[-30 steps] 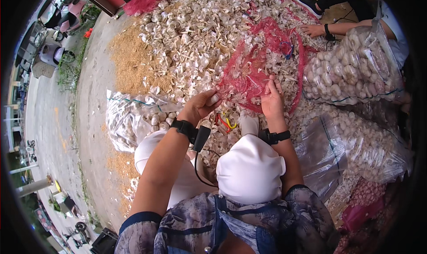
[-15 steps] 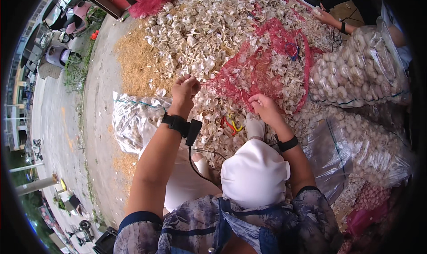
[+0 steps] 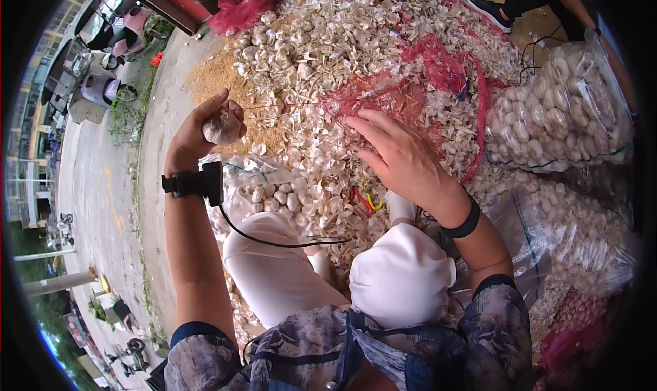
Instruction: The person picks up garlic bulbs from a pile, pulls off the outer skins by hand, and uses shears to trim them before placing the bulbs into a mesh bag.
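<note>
My left hand [image 3: 189,132] is closed round a pale garlic bulb [image 3: 222,127], out to the left above the tan husks. A thin red strand runs taut from this hand to the torn red mesh bag [image 3: 417,114], which lies spread over the garlic skins. My right hand [image 3: 410,161] hovers at the net's near edge, palm down, fingers stretched out. Whether its fingertips touch the mesh I cannot tell. Beside my left knee, a clear plastic bag [image 3: 239,179] shows several garlic bulbs [image 3: 277,198] at its mouth. Scissors with red and yellow handles [image 3: 363,200] lie between my legs.
Garlic skins and bulbs [image 3: 301,69] are heaped ahead. At the right stand a full clear bag of garlic [image 3: 547,110] and a second bag of small pieces [image 3: 575,226]. Another person's shoe [image 3: 489,11] is at the far right. Pavement [image 3: 102,185] runs along the left.
My left hand has swung left, drawing a red strand out of the net, and a garlic bulb now shows in it. My right hand has shifted left and its fingers have spread.
</note>
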### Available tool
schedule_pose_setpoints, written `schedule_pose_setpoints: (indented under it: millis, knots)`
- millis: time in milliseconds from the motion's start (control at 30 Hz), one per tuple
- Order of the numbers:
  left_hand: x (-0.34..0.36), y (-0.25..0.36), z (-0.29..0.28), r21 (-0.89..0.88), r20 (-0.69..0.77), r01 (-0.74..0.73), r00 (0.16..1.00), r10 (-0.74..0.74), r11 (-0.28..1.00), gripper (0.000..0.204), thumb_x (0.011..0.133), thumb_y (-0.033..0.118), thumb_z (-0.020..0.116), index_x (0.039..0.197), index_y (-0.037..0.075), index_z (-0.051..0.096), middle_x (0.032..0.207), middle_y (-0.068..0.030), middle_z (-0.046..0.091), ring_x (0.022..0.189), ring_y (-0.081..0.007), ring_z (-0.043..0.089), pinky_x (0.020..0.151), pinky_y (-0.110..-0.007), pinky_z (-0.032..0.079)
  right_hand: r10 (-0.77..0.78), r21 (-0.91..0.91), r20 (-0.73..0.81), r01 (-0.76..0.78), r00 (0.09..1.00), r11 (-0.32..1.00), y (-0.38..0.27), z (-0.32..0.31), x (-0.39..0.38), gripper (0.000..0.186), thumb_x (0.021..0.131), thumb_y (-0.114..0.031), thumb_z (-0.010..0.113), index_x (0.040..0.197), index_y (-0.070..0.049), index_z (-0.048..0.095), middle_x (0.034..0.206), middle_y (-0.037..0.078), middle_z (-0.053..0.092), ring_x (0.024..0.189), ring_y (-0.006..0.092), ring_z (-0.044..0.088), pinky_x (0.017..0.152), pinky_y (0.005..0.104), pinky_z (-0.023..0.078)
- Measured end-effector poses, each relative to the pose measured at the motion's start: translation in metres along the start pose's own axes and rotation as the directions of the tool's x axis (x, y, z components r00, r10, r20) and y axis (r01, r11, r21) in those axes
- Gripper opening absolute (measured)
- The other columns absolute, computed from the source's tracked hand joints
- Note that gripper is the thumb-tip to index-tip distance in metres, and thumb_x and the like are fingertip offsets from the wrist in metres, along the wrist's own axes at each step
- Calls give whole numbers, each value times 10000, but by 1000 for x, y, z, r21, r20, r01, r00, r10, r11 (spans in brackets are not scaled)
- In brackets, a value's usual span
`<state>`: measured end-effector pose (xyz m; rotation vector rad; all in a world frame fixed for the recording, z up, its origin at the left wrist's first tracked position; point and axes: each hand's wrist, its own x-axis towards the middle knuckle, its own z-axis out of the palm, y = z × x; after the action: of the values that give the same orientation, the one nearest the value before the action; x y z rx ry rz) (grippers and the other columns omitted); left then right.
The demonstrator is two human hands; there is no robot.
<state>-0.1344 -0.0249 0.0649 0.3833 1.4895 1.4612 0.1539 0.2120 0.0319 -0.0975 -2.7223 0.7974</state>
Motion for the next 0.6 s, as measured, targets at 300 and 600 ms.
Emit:
schedule_pose_setpoints:
  millis: [300,600]
  knots:
    - [7,-28,98,-275,98,-118,984,150,954,424,1035,400,410,1153,27,574,1082,-97,643,999,-224,635,904,-378,513,81,794,62,-98,995,600,-31,38,37,804,829,-185,760,1466,-52,289,1365,190,486,896,209,678,711,307,571]
    - [18,-78,144,-637,24,-98,989,146,765,283,935,79,587,1214,70,541,1174,-68,601,1102,-214,576,1015,-400,433,135,645,-308,102,942,757,-8,62,27,466,838,-42,664,1270,-15,490,1119,111,614,989,206,628,814,296,524]
